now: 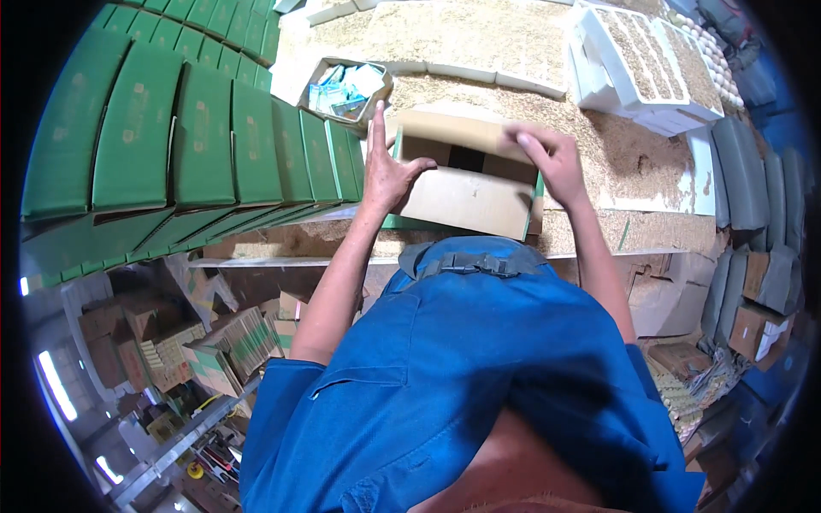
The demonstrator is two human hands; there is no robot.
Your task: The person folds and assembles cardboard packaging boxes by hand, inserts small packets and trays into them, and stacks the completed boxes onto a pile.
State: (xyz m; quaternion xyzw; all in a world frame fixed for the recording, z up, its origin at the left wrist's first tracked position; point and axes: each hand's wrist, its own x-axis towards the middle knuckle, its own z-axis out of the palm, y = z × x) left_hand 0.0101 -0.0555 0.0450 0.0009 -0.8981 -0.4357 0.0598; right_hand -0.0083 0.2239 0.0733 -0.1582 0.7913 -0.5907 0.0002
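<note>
Before me is a cardboard box, green outside and plain brown inside, its top partly open with a dark gap. The near flap lies broad and flat towards me, and the far flap stands along the opposite edge. At the left end my left hand holds the box, thumb over the near flap's corner and fingers stretched along the side. My right hand is at the far right corner, fingers curled beside the far flap. Motion blur hides whether they pinch it.
Stacked green cartons rise close on my left. Behind the box stands a small open carton of blue-and-white packets. Husk-like bedding covers the table, with white foam trays and eggs at the right. Grey sacks stand further right.
</note>
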